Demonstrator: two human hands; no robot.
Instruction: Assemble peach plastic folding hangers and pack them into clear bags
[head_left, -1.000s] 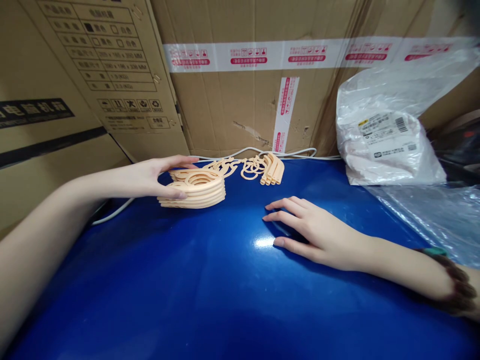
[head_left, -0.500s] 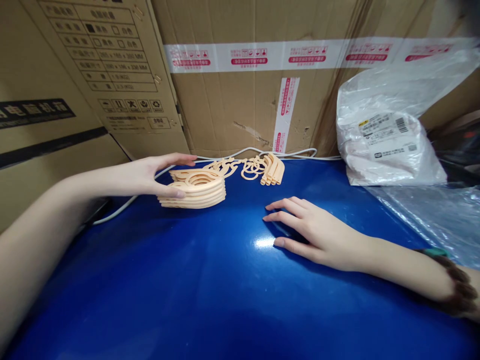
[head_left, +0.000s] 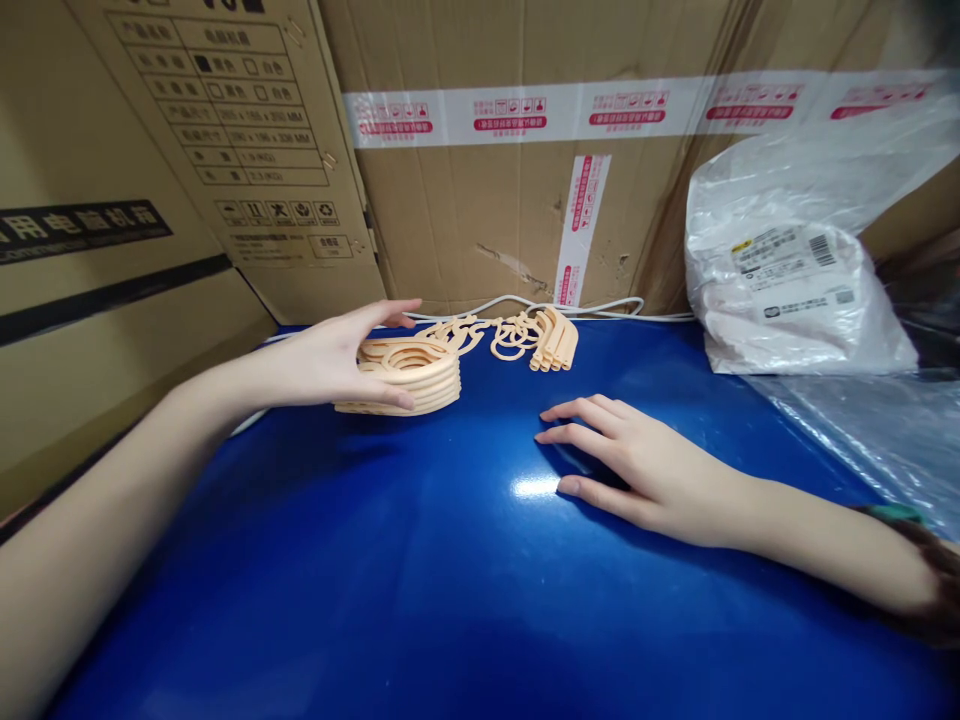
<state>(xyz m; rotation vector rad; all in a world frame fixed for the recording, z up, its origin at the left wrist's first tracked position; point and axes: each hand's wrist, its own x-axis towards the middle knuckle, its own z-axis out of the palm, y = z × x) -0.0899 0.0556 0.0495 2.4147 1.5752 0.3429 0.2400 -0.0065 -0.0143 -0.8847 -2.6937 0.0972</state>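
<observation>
A stack of cream plastic pieces (head_left: 431,385), curved and looking like hanger parts, sits toward the back of the blue table. My left hand (head_left: 337,355) reaches over its left end with fingers apart, the thumb along the front side and the other fingers above the back. Whether the thumb touches the stack I cannot tell. Right of the stack lie thin hook-shaped pieces (head_left: 510,340) and a small bundle of bent cream tubes (head_left: 555,342). My right hand (head_left: 630,455) rests on the table at right, fingers spread, holding nothing.
Cardboard boxes (head_left: 465,210) stand along the back and left. A white cable (head_left: 622,307) runs along the table's rear edge. At the back right is a white plastic parcel bag (head_left: 795,290), with a clear plastic sheet (head_left: 847,420) in front of it.
My left hand has moved right, farther over the stack, its thumb now along more of the front. The right hand keeps its place. The whole view has shifted slightly.
</observation>
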